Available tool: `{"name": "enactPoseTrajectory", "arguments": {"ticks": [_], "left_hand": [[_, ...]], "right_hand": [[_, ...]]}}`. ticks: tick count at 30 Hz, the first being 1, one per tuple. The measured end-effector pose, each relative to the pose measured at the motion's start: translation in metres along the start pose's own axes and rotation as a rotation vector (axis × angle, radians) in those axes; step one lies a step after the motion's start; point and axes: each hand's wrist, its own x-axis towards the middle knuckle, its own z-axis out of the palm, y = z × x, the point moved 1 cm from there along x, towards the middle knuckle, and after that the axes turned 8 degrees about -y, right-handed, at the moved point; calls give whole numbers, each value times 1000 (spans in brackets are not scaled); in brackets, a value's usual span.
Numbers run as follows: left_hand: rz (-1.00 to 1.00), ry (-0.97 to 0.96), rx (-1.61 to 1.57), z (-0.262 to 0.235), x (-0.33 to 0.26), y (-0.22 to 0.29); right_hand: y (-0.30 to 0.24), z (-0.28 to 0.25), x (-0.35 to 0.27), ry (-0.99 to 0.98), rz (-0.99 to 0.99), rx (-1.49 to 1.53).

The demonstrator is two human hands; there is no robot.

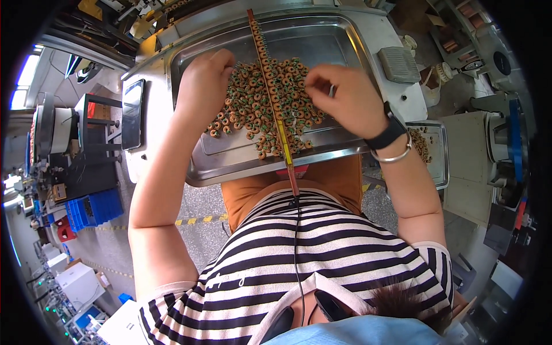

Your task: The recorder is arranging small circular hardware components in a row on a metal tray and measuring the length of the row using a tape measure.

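Head view shows coils [248, 99] heaped in a metal tray [322, 47] under a long strip [282, 131], left hand [206, 77] and right hand [348, 91] curled beside them, either grip's contents impossible to tell, and bumping the strip's near end could scatter coils.

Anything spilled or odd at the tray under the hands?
Nothing stands out: the small wound rings lie heaped inside the metal tray, a few loose at the left, and the long strip runs across it.

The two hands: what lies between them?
In the head view, a pile of small brownish rings, crossed by a long narrow strip, lies between left hand and right hand.
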Motion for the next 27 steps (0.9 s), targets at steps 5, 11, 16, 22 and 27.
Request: {"name": "enactPoseTrajectory", "arguments": {"ticks": [5,11,16,22,27], "left_hand": [[221,-14,-198,-14,-27,39],[478,-167,-188,-11,-50,48],[474,-184,-42,-2,-61,57],[387,-154,-3,8,-72,65],[473,-127,-53,1,-66,53]], "right_hand": [[-27,24,-18,-203,81,421],[-29,37,-27,-156,22,172],[-31,38,-28,-143,-19,63],[-26,46,-23,17,-149,-95],[-20,36,-19,12,-247,-53]]}}
